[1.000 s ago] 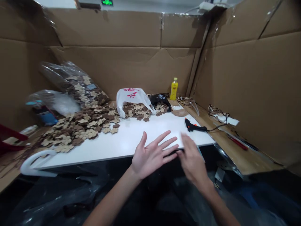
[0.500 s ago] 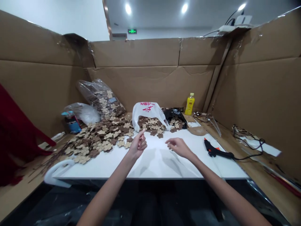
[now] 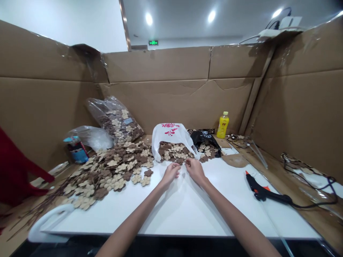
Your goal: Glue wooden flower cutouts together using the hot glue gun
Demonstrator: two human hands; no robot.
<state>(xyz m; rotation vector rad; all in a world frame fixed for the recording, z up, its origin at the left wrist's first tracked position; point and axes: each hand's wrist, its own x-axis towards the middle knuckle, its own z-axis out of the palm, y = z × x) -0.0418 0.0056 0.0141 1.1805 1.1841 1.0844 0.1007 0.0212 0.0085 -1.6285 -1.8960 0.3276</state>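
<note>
My left hand [image 3: 171, 174] is over the white board [image 3: 187, 210], its fingers curled together just in front of the white plastic bag [image 3: 171, 132]. Close beside it, my right hand [image 3: 195, 171] has its thumb and fingertips pinched. Anything between the fingers of either hand is too small or hidden to make out. Brown and beige flower-shaped pieces [image 3: 178, 151] spill from the bag's mouth right behind my fingertips. To the left spreads a big heap of the same flower pieces [image 3: 115, 171]. A black bag [image 3: 203, 139] with more flower pieces lies right of the white one.
On the right lies a black glue gun [image 3: 264, 192] with an orange tip and trailing cord. A yellow bottle [image 3: 223, 125] stands at the back. A clear bag of flower pieces [image 3: 118, 121] and a jar with a blue lid [image 3: 76, 150] are at left. Cardboard walls [image 3: 160, 98] surround the board.
Both hands have moved forward and closer together, toward the white bag's mouth. My left index finger, which pointed upward, is now curled in. The view has shifted, with the board appearing nearer.
</note>
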